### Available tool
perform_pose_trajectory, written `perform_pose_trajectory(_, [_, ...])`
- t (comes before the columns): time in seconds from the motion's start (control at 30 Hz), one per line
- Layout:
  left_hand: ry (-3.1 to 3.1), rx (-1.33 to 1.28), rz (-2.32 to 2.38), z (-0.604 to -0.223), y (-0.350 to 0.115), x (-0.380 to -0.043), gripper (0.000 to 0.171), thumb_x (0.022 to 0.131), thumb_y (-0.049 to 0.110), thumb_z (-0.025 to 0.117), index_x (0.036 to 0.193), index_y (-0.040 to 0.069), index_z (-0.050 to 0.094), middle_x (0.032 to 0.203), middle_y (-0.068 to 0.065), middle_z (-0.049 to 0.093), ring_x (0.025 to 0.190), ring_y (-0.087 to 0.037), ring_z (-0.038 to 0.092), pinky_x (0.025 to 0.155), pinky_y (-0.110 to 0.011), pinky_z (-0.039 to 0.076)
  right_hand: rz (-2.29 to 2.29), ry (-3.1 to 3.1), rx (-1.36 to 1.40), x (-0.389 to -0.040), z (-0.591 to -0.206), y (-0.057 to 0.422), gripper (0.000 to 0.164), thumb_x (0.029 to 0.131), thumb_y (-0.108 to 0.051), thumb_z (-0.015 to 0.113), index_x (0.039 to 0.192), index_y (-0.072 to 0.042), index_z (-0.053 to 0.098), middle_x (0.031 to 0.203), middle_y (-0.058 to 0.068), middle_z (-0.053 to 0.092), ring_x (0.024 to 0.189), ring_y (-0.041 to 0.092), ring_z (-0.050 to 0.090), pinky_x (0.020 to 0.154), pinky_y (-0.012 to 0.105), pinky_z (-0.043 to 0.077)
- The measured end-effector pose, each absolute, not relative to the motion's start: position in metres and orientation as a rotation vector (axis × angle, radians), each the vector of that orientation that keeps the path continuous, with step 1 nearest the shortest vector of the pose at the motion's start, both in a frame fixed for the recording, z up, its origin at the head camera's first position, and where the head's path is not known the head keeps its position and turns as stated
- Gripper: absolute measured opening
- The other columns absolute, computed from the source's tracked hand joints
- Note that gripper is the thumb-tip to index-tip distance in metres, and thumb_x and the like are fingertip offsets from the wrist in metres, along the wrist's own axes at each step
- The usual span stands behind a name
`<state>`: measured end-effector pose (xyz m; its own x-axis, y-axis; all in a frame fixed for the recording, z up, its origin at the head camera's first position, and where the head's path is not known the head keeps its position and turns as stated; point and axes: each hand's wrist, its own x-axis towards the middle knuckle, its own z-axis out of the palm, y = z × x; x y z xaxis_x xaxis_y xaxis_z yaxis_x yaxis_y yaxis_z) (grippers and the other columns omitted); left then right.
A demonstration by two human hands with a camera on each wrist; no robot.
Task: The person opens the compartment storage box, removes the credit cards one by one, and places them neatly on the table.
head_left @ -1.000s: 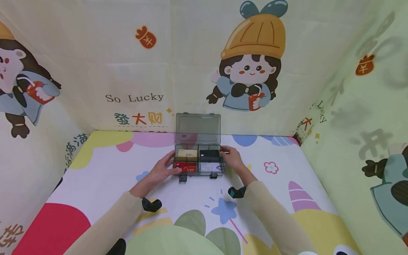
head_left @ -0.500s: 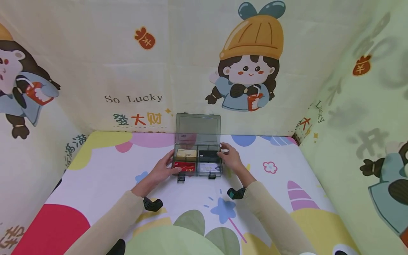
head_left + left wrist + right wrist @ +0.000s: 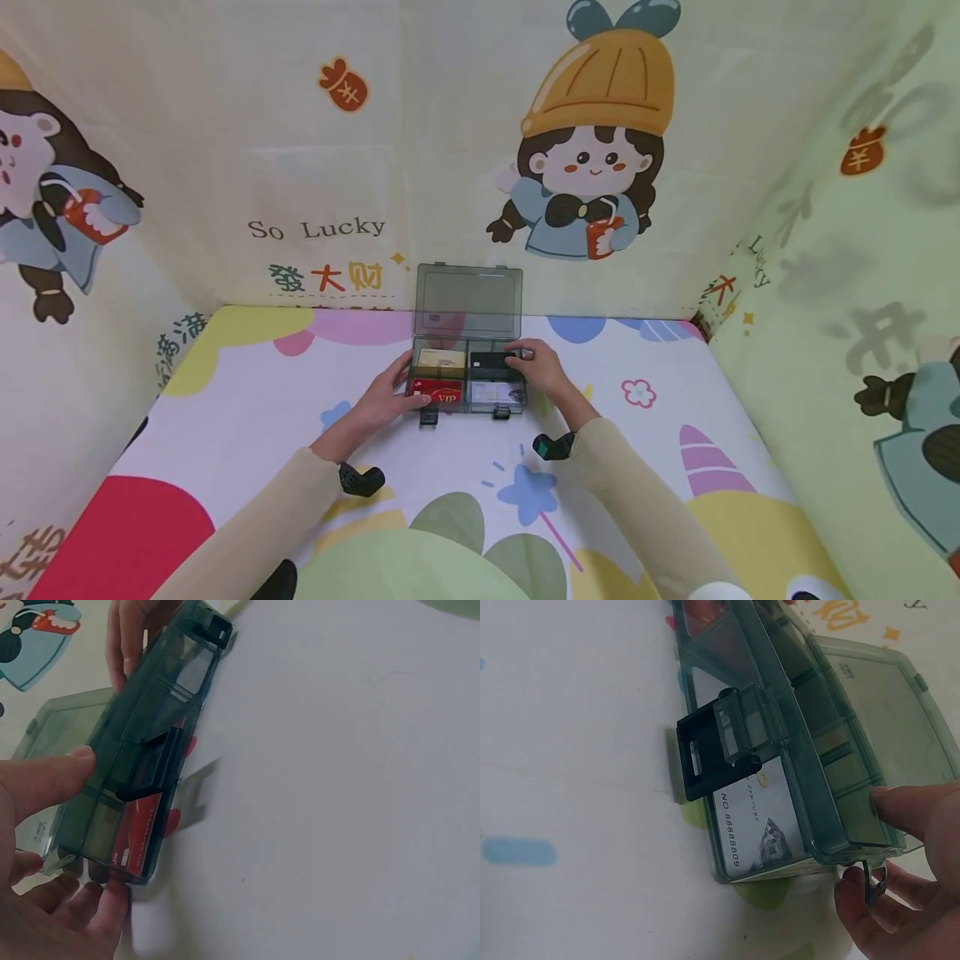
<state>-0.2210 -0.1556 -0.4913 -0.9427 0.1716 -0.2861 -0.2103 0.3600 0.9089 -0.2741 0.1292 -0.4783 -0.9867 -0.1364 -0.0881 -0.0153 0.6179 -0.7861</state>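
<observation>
On the table stands a see-through grey plastic storage box, its lid raised at the back. Cards sit in its compartments: gold cards back left, a black card back right, red VIP cards front left, white VIP cards front right. My left hand grips the box's left side, thumb by the front rim, fingers against the side wall. At the right side my right hand pinches the wall, its thumb over the edge beside the black card and its fingers outside.
Two dark front latches hang unfastened towards me, and a side latch sits by the right fingers. The table is covered by a printed cloth. A patterned curtain rises close behind the lid.
My right hand has shifted left, bringing its thumb from the box's right edge to over the black card's compartment. The left hand keeps its grip, and the box stays in place.
</observation>
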Motion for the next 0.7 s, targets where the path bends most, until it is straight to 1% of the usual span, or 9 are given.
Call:
perform_pose_trajectory(0.13, [2.309,-0.029,1.59,-0.492,-0.155,-0.221,0.091,0.087,0.017,0.072,0.156,0.028,0.013,0.163,-0.005,0.017,0.15,-0.033,0.016,0.114,-0.052,0.034,-1.243,2.691,-0.173,-0.279,-0.48,0.13,0.03,0.093,-0.018,0.063,0.122,-0.01,0.067,0.142,0.015,0.05,0.125,0.034,0.052,0.101,0.049,0.048])
perform_pose_trajectory(0.23, [2.323,-0.021,1.572,-0.493,-0.154,-0.222,0.092,0.087,0.018,0.072,0.156,0.029,0.012,0.164,-0.005,0.016,0.15,-0.033,0.016,0.114,-0.05,0.035,-1.152,2.693,-0.219,-0.284,-0.478,0.13,0.032,0.094,-0.018,0.063,0.125,-0.009,0.065,0.142,0.016,0.052,0.132,0.035,0.046,0.107,0.051,0.043])
perform_pose_trajectory(0.33, [2.334,-0.017,1.56,-0.492,-0.153,-0.222,0.092,0.087,0.018,0.072,0.156,0.03,0.011,0.164,-0.005,0.016,0.151,-0.033,0.016,0.114,-0.05,0.035,-1.032,2.7,-0.27,-0.288,-0.474,0.129,0.036,0.094,-0.019,0.062,0.129,-0.008,0.062,0.142,0.017,0.052,0.136,0.036,0.042,0.112,0.052,0.038])
perform_pose_trajectory(0.57, [2.332,-0.017,1.556,-0.49,-0.153,-0.22,0.093,0.088,0.018,0.071,0.156,0.03,0.009,0.164,-0.005,0.015,0.151,-0.032,0.015,0.114,-0.049,0.035,-0.873,2.674,-0.37,-0.295,-0.467,0.127,0.038,0.094,-0.017,0.061,0.128,-0.001,0.061,0.135,0.02,0.055,0.131,0.036,0.045,0.113,0.05,0.037])
perform_pose_trajectory(0.7, [2.332,-0.012,1.559,-0.491,-0.153,-0.22,0.093,0.089,0.017,0.07,0.156,0.029,0.008,0.164,-0.005,0.014,0.151,-0.033,0.015,0.113,-0.05,0.036,-0.859,2.644,-0.354,-0.297,-0.466,0.127,0.038,0.094,-0.019,0.061,0.127,-0.001,0.061,0.136,0.02,0.051,0.129,0.034,0.043,0.113,0.049,0.035])
